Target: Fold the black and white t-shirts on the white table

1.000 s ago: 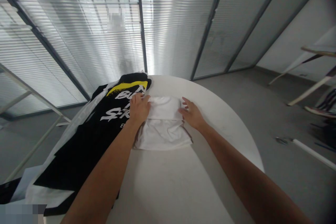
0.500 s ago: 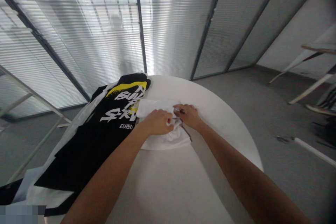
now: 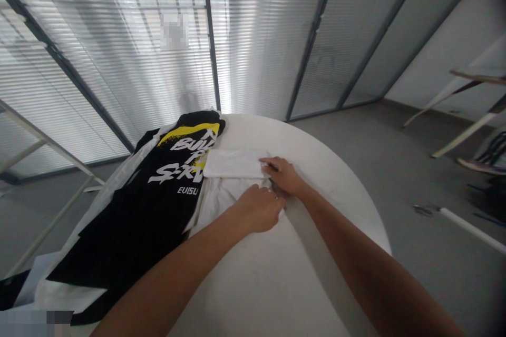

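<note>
A white garment (image 3: pixel 233 163) lies on the table between my hands, its far part folded into a flat, smooth band and its near part (image 3: pixel 215 200) loose and wrinkled. My left hand (image 3: pixel 261 208) is closed at the near right of it, knuckles up; its fingers appear to grip the cloth edge, mostly hidden under the hand. At the right end of the band, my right hand (image 3: pixel 282 174) has its index finger on the cloth, the other fingers curled at the edge. Left of the garment lies a black T-shirt (image 3: pixel 130 221) with white lettering and a yellow print.
The round white table (image 3: pixel 316 158) curves away to the right. White cloth shows beneath the black T-shirt. A metal frame (image 3: pixel 59 147) stands at the left, glass panels with blinds (image 3: pixel 256 37) behind. On the right floor are a chair (image 3: pixel 470 116) and a white pole (image 3: pixel 470 226).
My left hand has moved right and nearer to me, away from the band. The bunched near part of the white garment is now spread flatter. My right hand has barely moved.
</note>
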`<control>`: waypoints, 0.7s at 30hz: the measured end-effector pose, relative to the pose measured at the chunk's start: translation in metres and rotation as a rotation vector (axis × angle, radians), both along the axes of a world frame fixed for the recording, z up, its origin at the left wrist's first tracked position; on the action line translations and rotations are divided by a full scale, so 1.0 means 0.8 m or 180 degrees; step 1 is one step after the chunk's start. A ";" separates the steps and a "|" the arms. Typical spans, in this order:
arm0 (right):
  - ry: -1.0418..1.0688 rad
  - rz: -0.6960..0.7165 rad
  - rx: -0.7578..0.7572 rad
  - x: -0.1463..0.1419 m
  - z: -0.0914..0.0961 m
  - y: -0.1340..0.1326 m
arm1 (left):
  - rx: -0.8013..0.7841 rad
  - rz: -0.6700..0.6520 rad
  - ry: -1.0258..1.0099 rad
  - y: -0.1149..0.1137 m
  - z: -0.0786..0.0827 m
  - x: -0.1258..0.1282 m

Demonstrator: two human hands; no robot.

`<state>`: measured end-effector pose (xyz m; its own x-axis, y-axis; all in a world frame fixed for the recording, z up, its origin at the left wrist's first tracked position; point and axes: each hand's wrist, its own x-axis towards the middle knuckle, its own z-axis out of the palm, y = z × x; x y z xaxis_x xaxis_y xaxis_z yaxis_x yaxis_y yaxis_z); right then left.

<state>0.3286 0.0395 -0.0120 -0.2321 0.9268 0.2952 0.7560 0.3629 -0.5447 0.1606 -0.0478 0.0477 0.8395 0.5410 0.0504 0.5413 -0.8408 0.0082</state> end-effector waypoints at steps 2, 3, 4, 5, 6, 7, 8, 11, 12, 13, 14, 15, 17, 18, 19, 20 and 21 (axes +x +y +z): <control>-0.0017 0.0007 -0.0002 0.000 -0.001 0.001 | -0.0041 0.0007 0.0058 -0.007 -0.001 0.003; -0.0023 0.0004 -0.0002 0.000 -0.001 0.001 | -0.0066 -0.0005 0.0084 -0.010 -0.002 0.005; -0.0025 -0.0005 -0.0002 0.000 -0.002 0.000 | -0.0093 -0.0024 0.0110 -0.013 -0.003 0.007; -0.0025 -0.0019 -0.0004 -0.001 -0.002 0.000 | -0.0124 -0.0048 0.0134 -0.015 -0.003 0.008; -0.0026 -0.0035 -0.0008 -0.001 -0.002 0.000 | -0.0167 -0.0077 0.0160 -0.017 -0.002 0.009; -0.0029 -0.0048 -0.0016 -0.001 -0.002 0.000 | -0.0227 -0.0098 0.0190 -0.018 0.000 0.009; -0.0034 -0.0051 -0.0023 -0.001 -0.002 0.000 | -0.0314 -0.0104 0.0217 -0.018 0.004 0.008; -0.0017 -0.0033 -0.0007 -0.001 -0.001 0.000 | -0.0880 -0.0088 0.0280 -0.017 0.027 0.000; 0.0005 -0.0038 0.0016 -0.001 -0.001 0.000 | -0.1108 -0.0065 0.0279 -0.014 0.036 -0.006; 0.0030 -0.0047 0.0045 -0.001 -0.001 0.000 | -0.1304 -0.0019 0.0250 -0.011 0.045 -0.014; 0.0059 -0.0060 0.0080 -0.001 -0.001 0.000 | -0.1400 0.0092 0.0206 -0.006 0.053 -0.023; 0.0087 -0.0076 0.0120 -0.001 -0.001 0.000 | -0.1387 0.0251 0.0125 0.000 0.058 -0.034; 0.0118 -0.0106 0.0192 -0.002 0.000 -0.001 | -0.1228 0.0737 -0.0028 0.015 0.059 -0.059; 0.0115 -0.0137 0.0212 -0.003 0.000 -0.001 | -0.1157 0.0978 -0.0137 0.023 0.055 -0.072; 0.0103 -0.0200 0.0225 -0.004 0.000 -0.001 | -0.1091 0.1120 -0.0240 0.030 0.048 -0.086; 0.0082 -0.0290 0.0228 -0.005 0.001 -0.001 | -0.0999 0.1171 -0.0373 0.036 0.039 -0.099; 0.0060 -0.0394 0.0223 -0.006 0.001 0.000 | -0.0926 0.1187 -0.0508 0.041 0.028 -0.111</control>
<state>0.3239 0.0394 -0.0112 -0.1110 0.9250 0.3633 0.7874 0.3049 -0.5358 0.0717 -0.0152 0.0704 0.5803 0.8137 -0.0350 0.7776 -0.5407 0.3209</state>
